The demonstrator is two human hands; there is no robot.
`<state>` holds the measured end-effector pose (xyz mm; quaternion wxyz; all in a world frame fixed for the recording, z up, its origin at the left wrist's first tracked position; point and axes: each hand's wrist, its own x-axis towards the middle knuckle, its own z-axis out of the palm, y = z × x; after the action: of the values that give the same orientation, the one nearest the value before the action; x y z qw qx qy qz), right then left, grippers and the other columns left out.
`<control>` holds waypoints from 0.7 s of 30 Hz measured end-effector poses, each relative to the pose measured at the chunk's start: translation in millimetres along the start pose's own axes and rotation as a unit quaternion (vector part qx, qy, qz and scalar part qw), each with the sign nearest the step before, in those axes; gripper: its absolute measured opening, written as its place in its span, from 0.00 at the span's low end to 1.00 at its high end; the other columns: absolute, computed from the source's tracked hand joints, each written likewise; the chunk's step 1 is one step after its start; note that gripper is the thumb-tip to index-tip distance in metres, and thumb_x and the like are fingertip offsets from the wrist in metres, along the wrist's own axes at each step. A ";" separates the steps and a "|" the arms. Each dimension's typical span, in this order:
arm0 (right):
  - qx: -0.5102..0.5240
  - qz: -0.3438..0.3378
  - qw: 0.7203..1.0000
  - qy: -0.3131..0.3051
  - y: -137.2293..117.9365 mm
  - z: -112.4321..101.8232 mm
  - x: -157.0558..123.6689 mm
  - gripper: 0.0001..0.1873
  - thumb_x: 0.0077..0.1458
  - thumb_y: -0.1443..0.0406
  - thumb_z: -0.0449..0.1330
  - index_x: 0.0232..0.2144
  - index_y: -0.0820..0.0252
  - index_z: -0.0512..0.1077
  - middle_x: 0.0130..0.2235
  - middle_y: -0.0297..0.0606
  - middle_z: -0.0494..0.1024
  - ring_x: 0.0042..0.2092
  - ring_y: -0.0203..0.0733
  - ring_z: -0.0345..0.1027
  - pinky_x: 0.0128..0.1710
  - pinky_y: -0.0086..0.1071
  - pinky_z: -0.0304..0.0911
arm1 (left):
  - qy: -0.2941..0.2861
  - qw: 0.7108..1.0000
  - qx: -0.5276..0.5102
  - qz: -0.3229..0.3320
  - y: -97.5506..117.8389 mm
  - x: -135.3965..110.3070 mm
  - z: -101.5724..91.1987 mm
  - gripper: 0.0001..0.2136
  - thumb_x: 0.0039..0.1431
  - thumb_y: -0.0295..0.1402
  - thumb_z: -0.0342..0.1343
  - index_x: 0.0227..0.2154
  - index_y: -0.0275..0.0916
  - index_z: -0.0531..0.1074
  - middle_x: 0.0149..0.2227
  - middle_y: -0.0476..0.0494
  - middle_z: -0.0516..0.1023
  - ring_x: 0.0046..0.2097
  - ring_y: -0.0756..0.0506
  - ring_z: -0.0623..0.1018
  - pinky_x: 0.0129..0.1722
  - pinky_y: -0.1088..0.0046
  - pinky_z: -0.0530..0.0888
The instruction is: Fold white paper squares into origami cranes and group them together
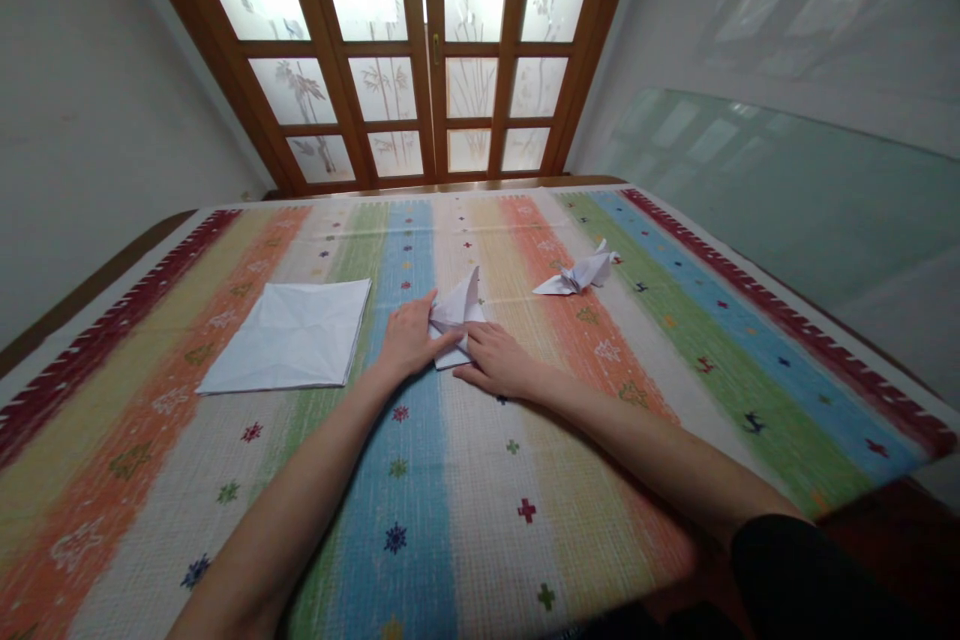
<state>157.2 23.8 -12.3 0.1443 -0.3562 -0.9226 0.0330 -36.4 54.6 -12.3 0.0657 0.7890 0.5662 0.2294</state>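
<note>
A small, partly folded white paper piece (459,312) lies on the striped tablecloth (450,480), one pointed flap standing up. My left hand (409,338) rests on its left side, fingers pressed on the paper. My right hand (499,360) lies just to its right, with the fingertips pinching the paper's lower edge. Both hands touch the same piece.
A stack of flat white square sheets (289,335) lies to the left. A finished folded paper bird (581,273) sits farther back on the right. A glass pane (787,190) leans against the right wall. Wooden doors with frosted panes (420,50) stand behind the table.
</note>
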 end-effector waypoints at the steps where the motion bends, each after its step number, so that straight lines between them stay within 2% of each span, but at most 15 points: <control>1: 0.007 0.002 1.000 0.004 0.7 -1.2 -2.9 0.21 0.61 0.55 0.56 0.46 0.67 0.71 0.50 0.52 0.73 0.52 0.50 0.66 0.54 0.43 0.59 | 0.006 1.000 0.006 -0.005 0.5 -0.2 1.0 0.35 0.54 0.50 0.58 0.59 0.33 0.60 0.48 0.33 0.76 0.50 0.36 0.74 0.51 0.57 0.67; 7: 0.040 0.075 0.995 0.058 6.7 -8.0 -20.0 0.11 0.61 0.61 0.56 0.40 0.63 0.74 0.45 0.46 0.77 0.48 0.47 0.68 0.50 0.41 0.61 | 0.005 0.999 0.047 0.002 5.7 -5.4 0.4 0.30 0.56 0.46 0.55 0.58 0.34 0.62 0.48 0.34 0.75 0.51 0.35 0.72 0.51 0.57 0.66; 10: 0.039 0.103 0.992 0.068 7.3 -8.8 -22.3 0.08 0.59 0.63 0.58 0.36 0.63 0.74 0.41 0.45 0.78 0.45 0.47 0.68 0.47 0.39 0.61 | 0.000 0.998 0.065 0.000 10.2 -7.5 -1.0 0.27 0.59 0.40 0.52 0.59 0.32 0.61 0.48 0.33 0.74 0.51 0.35 0.72 0.50 0.57 0.66; 14: 0.026 0.133 0.988 0.081 5.3 -6.8 -18.1 0.10 0.61 0.62 0.56 0.31 0.62 0.73 0.37 0.43 0.77 0.41 0.45 0.66 0.43 0.38 0.60 | 0.006 0.997 0.081 -0.002 12.3 -8.5 0.4 0.26 0.57 0.34 0.50 0.59 0.33 0.60 0.49 0.33 0.74 0.50 0.35 0.72 0.50 0.58 0.66; 21: -0.012 0.192 0.978 0.081 5.3 1.2 -7.7 0.12 0.59 0.61 0.57 0.27 0.60 0.71 0.37 0.44 0.73 0.41 0.47 0.64 0.42 0.39 0.59 | 0.013 0.995 0.095 -0.012 11.4 -8.8 2.2 0.26 0.57 0.35 0.52 0.58 0.33 0.61 0.48 0.32 0.74 0.50 0.34 0.72 0.49 0.57 0.67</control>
<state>165.7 22.6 -16.2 0.2052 -0.5300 -0.8226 0.0195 -27.8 42.8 -12.7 -0.0147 0.7819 0.5955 0.1839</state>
